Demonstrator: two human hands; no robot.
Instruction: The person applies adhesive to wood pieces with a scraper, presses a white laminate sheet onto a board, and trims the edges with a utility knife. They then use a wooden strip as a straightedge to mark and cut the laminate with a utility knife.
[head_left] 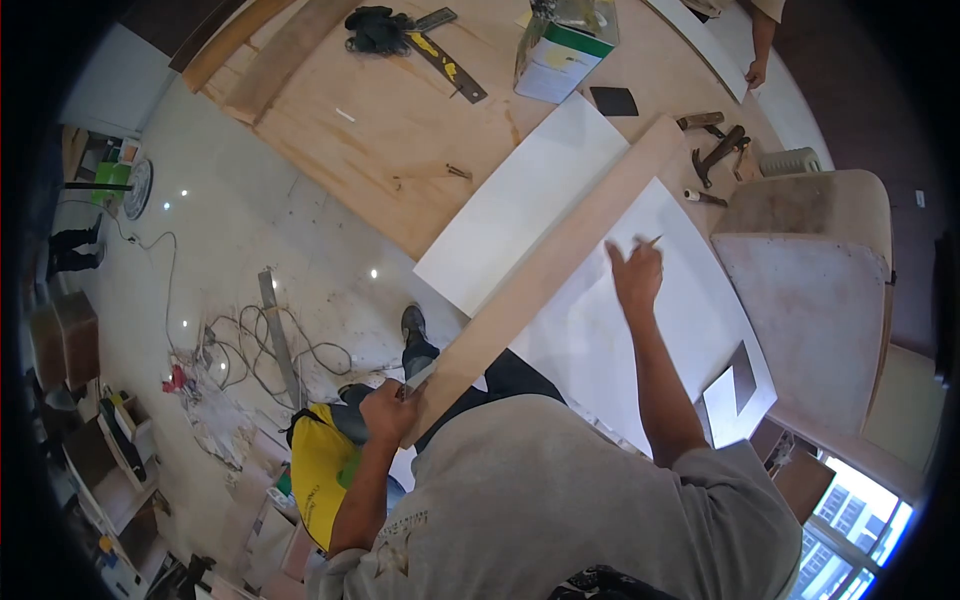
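Observation:
A long wooden board (545,275) lies diagonally across a narrow white panel (530,195) and a larger white panel (590,320). At the board's near end, my left hand (388,412) is closed on a small pale flat piece (418,379), against the board's edge. My right hand (637,272), slightly blurred, is over the larger white panel, to the right of the board. It holds a thin pencil-like stick (655,240) between its fingers, with the thumb spread out.
The wooden table (370,170) bears a square tool (445,68), dark gloves (377,31), a tin (565,60) and hammers (718,155). A curved cabinet piece (800,290) stands right. Another person's hand (756,74) is at the top right. Cables (240,340) lie on the floor.

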